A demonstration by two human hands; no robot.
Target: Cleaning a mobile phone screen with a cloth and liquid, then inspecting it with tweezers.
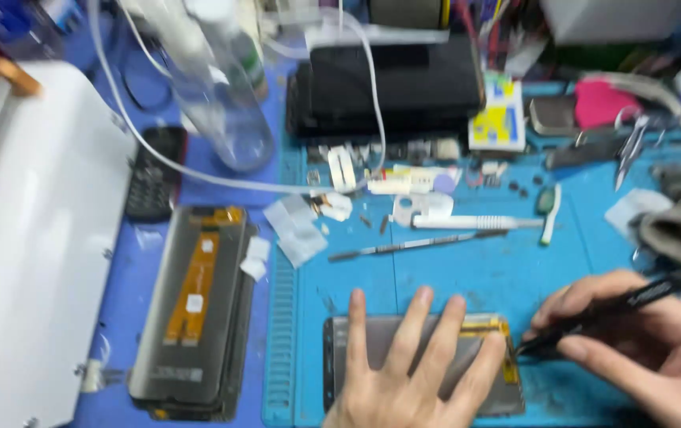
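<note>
Phone panel (404, 349), near edge of blue mat (467, 277): thin, stiff, likely fragile; best held by edges. Left hand (412, 372): fingers spread wide, flat on panel. Right hand (641, 349): fingers pinched on black tweezers (594, 317), tips at panel's right edge.

bench covered by blue mat (467, 273), ribbed strip along its left edge | white panel (31, 238) laid at the left edge | black box (392, 83) set at the far edge | clutter blurred along the far-right corner | lighting bright, even
</note>
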